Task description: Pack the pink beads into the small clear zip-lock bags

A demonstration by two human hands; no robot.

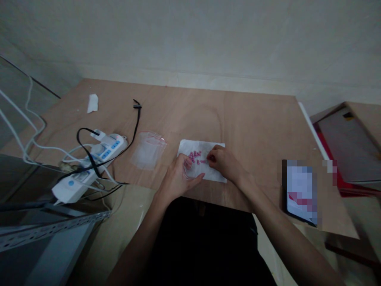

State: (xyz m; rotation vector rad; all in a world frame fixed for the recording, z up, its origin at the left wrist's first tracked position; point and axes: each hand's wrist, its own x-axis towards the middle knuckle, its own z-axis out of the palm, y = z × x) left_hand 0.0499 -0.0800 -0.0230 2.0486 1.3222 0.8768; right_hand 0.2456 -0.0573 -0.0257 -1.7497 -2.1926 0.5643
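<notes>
Several small pink beads lie in a loose cluster on a sheet of white paper near the table's front edge. At the paper's left side rests my left hand, its fingers curved beside the beads and its thumb spread apart. My right hand is over the right part of the paper, fingertips pinched together close to the rightmost beads. What those fingertips hold, if anything, is too small to make out.
Clear zip bags lie left of the paper. Farther left, a white power strip is tangled with cables, and a black cable runs across the wood table. A paper scrap sits at back left; a phone lies right.
</notes>
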